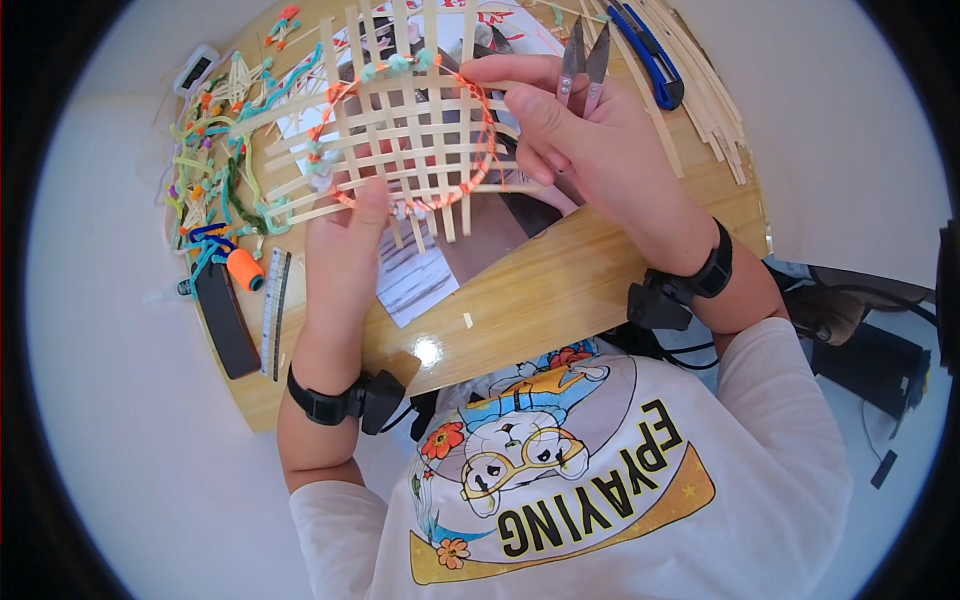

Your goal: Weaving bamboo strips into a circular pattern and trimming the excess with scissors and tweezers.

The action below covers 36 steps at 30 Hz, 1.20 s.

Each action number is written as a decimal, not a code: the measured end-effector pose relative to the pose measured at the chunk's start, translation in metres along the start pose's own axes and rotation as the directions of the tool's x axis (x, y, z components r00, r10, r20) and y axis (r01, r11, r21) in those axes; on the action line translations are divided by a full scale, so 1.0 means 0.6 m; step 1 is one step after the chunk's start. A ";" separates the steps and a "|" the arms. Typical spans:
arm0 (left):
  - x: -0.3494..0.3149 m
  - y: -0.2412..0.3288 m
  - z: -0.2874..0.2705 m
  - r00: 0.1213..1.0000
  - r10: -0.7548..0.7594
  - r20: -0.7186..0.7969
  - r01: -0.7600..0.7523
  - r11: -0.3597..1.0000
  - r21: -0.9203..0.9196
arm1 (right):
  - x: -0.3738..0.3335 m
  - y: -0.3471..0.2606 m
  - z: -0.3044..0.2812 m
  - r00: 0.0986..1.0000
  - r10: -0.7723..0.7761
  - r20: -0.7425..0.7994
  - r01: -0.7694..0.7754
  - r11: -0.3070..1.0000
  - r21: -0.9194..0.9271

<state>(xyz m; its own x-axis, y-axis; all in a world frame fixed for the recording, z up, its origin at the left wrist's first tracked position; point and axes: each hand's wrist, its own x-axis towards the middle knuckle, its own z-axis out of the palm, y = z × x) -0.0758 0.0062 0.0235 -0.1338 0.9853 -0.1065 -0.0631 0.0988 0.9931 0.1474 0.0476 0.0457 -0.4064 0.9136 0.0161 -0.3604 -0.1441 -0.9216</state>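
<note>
A loose open weave of pale bamboo strips [408,152] is held up over the table, its strip ends sticking out all round. A ring wound with orange cord [488,150] runs around its middle, with mint and white fuzzy bits on it. My left hand [340,245] grips the lower left edge, thumb in front and fingers hidden behind. In my right hand [600,145] is a pair of scissors [575,65], blades pointing up between the fingers. The right thumb and forefinger reach to the ring's upper right side; whether they pinch a strand is too small to tell.
Under the weave lie printed sheets [420,285] on the wooden table [530,310]. At the right are a blue utility knife [650,60] and long bamboo strips [710,100]. Tangled coloured cords [215,170], an orange spool [245,270], a ruler [275,315] and a dark phone-like slab [226,320] lie left.
</note>
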 end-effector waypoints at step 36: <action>0.003 0.039 -0.018 0.967 0.247 -0.055 -0.217 0.922 0.320 | 0.002 -0.011 -0.036 0.964 -0.216 0.155 0.264 0.706 -0.657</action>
<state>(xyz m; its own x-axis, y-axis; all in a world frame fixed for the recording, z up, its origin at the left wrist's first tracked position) -0.0884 0.0087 0.0460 -0.1998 0.9698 0.1396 0.2878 -0.0780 0.9545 0.1673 0.0580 0.0435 -0.4435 0.8531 0.2748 0.1900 0.3892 -0.9014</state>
